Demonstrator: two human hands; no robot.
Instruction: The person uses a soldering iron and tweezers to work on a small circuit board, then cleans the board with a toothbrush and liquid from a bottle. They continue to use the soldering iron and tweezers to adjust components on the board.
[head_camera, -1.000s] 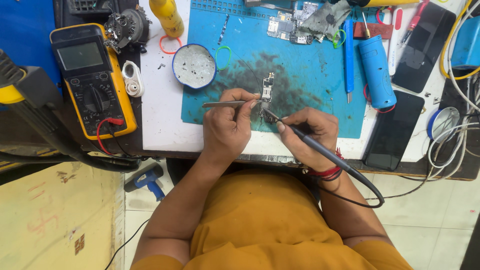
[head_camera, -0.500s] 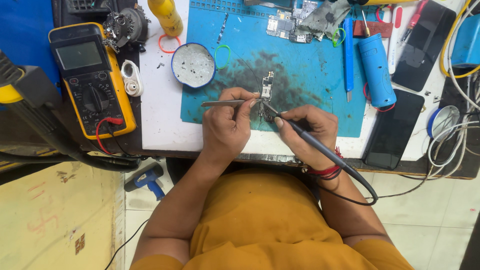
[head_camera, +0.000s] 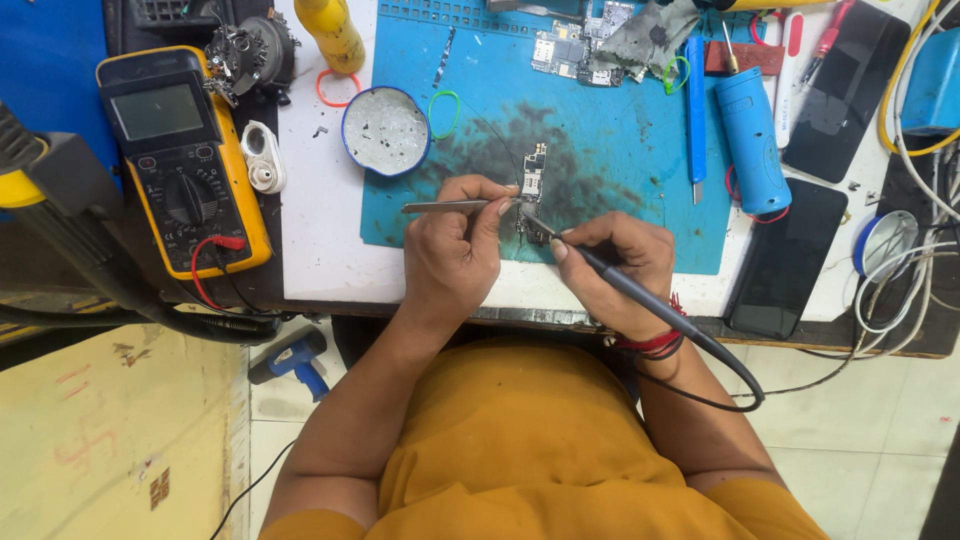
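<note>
1. White table (head_camera: 310, 250) fills the upper part of the view, with a blue work mat (head_camera: 620, 170) on it; the floor is below.
2. At the far left lies a yellow multimeter (head_camera: 185, 160), and beside the mat's left edge stands a small round tin (head_camera: 385, 130).
3. Left hand (head_camera: 455, 255) is closed around thin metal tweezers (head_camera: 450, 207), which lie almost level and point right.
4. Small circuit board (head_camera: 533, 180) lies on the mat just beyond both hands, its long axis running away from the person. The tweezers' tips come to its lower end from the left.
5. Right hand (head_camera: 620, 265) grips a dark soldering pen (head_camera: 640, 295) like a pencil; its tip touches the same lower end from the right. Both hands seem equally near.
6. Farther right lie a blue cylinder (head_camera: 750, 135) and two dark phones (head_camera: 790, 255).
</note>
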